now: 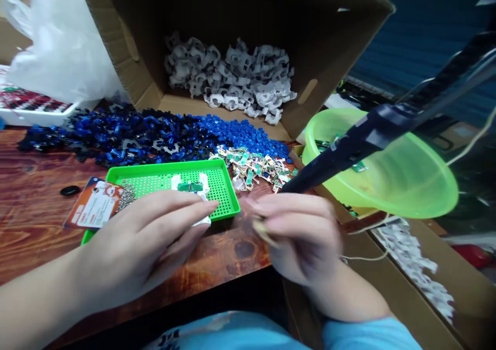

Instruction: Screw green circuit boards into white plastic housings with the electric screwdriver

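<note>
Head view: two bare hands meet at the near edge of a wooden table (34, 205), over the front of a green tray (220, 192).
Left hand (155, 236): palm down, fingers long and nearly straight, pressed together on a white piece (201, 220) at the tray's front edge — only a sliver of it shows past the fingertips.
Right hand (298, 236): blurred; fingers curled in on something small and pale (263, 231) that pokes out toward the left. Whether it is truly pinched I cannot tell.
Key relation: the white piece lies just left of the right hand's fingertips, almost touching; the left hand is the nearer one and already covers it. Its long side seems to run left-right along the tray edge.
On the tray: a second white piece with a small green board (189, 187) set in it, just beyond the left fingertips.
Beside the tray: a printed card (93, 205) on its left end — and a heap of small green boards (256, 166) to the right.
Farther back: blue and black plastic parts (127, 133) across the table, then a cardboard box (321, 25) of white clips (232, 76).
Right side: a green bowl (406, 185), with a dark tool (349, 148) slanting in front of it, tip down toward the right hand.
</note>
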`<action>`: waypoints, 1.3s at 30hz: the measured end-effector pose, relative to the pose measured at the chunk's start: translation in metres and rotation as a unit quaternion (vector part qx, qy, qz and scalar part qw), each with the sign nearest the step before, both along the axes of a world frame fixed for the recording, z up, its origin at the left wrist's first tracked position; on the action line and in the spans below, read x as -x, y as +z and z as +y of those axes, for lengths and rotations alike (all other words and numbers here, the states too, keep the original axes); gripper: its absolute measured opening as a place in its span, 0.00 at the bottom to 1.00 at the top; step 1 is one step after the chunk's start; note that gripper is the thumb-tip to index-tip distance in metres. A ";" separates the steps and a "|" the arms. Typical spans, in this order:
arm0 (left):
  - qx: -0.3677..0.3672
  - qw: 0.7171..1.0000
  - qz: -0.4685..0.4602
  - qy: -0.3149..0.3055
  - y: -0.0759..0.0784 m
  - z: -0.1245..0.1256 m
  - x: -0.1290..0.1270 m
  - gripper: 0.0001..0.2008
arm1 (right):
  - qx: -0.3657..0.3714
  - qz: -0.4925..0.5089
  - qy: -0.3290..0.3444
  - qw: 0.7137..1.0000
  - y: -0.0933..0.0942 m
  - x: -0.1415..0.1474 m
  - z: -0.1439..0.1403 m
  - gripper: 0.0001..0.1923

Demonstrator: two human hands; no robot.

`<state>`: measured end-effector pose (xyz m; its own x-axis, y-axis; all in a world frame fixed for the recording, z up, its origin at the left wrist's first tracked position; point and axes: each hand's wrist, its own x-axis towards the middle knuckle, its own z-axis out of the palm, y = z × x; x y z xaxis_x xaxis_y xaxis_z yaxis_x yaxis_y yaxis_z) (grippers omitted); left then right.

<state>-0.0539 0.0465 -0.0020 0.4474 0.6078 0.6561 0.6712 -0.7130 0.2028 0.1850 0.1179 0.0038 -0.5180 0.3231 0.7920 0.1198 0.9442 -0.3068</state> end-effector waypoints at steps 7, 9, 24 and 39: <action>0.027 0.993 -0.087 0.070 -0.016 0.013 0.018 0.28 | 0.055 -0.124 0.125 0.983 -0.003 0.074 0.040 0.07; 0.034 0.991 -0.099 0.083 -0.019 0.013 0.022 0.26 | 0.066 -0.120 0.124 0.983 -0.009 0.080 0.043 0.08; 0.146 0.927 -0.281 0.199 -0.023 0.014 0.012 0.18 | 0.180 -0.067 0.025 0.981 -0.040 0.071 0.035 0.16; 0.163 0.914 -0.316 0.195 -0.022 0.012 0.010 0.09 | 0.122 0.019 0.010 0.992 -0.038 0.068 0.037 0.07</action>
